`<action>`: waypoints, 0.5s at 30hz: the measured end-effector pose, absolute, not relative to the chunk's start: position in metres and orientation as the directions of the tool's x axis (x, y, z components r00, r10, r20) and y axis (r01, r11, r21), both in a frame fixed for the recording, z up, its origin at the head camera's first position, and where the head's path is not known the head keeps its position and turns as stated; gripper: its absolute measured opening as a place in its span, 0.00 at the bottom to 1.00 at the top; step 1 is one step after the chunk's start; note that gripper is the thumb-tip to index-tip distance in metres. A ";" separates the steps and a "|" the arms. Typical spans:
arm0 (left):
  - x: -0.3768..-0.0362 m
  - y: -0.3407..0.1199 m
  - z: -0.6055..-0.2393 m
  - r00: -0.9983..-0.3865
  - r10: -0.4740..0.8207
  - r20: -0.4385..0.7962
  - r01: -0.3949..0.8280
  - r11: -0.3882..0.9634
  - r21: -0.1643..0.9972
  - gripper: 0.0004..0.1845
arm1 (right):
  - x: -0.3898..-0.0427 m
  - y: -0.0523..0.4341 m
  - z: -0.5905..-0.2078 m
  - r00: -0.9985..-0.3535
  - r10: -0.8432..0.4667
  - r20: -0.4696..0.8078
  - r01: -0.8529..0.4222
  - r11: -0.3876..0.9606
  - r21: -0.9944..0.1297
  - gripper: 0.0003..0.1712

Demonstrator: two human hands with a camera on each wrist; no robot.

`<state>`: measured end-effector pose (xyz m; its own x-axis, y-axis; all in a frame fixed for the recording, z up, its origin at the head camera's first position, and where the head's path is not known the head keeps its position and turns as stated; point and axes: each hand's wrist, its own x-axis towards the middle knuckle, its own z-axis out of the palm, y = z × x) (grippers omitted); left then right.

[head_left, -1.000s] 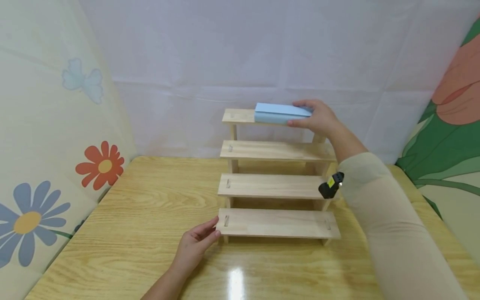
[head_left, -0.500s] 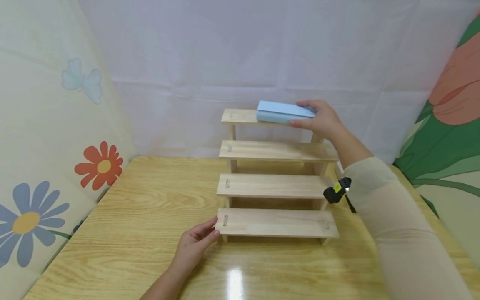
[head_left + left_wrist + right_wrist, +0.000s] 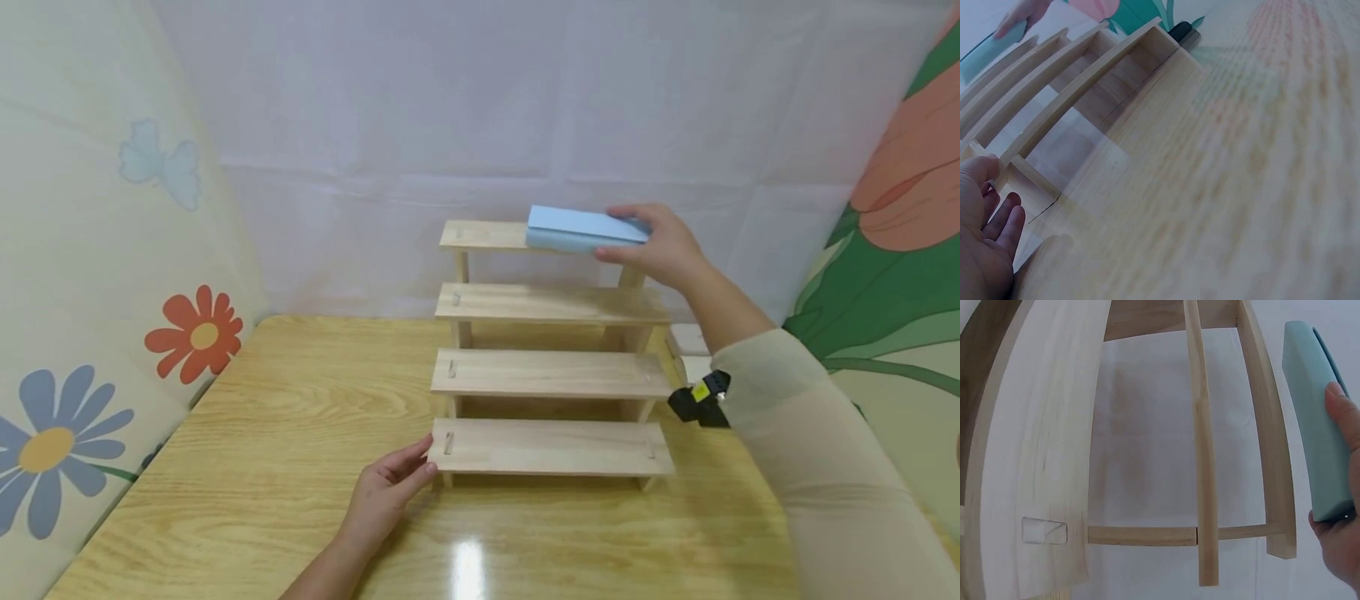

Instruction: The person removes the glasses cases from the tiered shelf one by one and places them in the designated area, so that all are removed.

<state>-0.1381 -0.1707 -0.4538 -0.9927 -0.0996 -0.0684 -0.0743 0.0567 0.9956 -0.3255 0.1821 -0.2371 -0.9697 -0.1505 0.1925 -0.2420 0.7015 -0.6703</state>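
Note:
A four-tier wooden step shelf (image 3: 551, 446) of pale bare wood stands on the table. My left hand (image 3: 378, 500) pinches the left end of its lowest step between thumb and fingers; in the left wrist view the other fingers of that hand (image 3: 985, 237) hang loosely curled. Up at the top step, my right hand (image 3: 663, 246) grips the right end of a light blue oblong case (image 3: 573, 225) with a seam along its long side. The right wrist view shows the case (image 3: 1316, 425) apart from the slats, thumb on one face, fingers underneath.
White box-like things (image 3: 686, 340) sit right of the shelf, partly hidden by the right sleeve (image 3: 825, 450). A black wrist camera (image 3: 701, 400) is worn there. Behind the wooden table (image 3: 322, 375) hangs a white cloth (image 3: 375, 100); flower-printed panels flank both sides.
My right hand has shifted rightward along the top step with the blue case, uncovering more of that step's left part and the white things at right. My left hand keeps its place on the shelf.

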 end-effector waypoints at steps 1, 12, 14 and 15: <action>-0.138 -0.171 -0.454 -0.993 -0.098 -0.069 -0.075 0.057 0.996 0.22 | -0.324 0.183 -0.237 -0.970 -0.152 0.192 -0.243 0.699 -0.673 0.45; -0.139 -0.172 -0.455 -0.993 -0.106 -0.057 -0.065 0.069 0.996 0.22 | -0.307 0.189 -0.238 -0.961 -0.188 0.204 -0.276 0.714 -0.644 0.44; -0.140 -0.172 -0.456 -0.992 -0.108 -0.059 -0.066 0.065 0.996 0.22 | -0.304 0.191 -0.239 -0.960 -0.189 0.206 -0.278 0.716 -0.640 0.44; -0.140 -0.172 -0.456 -0.992 -0.108 -0.062 -0.069 0.062 0.996 0.22 | -0.302 0.192 -0.239 -0.960 -0.190 0.207 -0.280 0.717 -0.638 0.43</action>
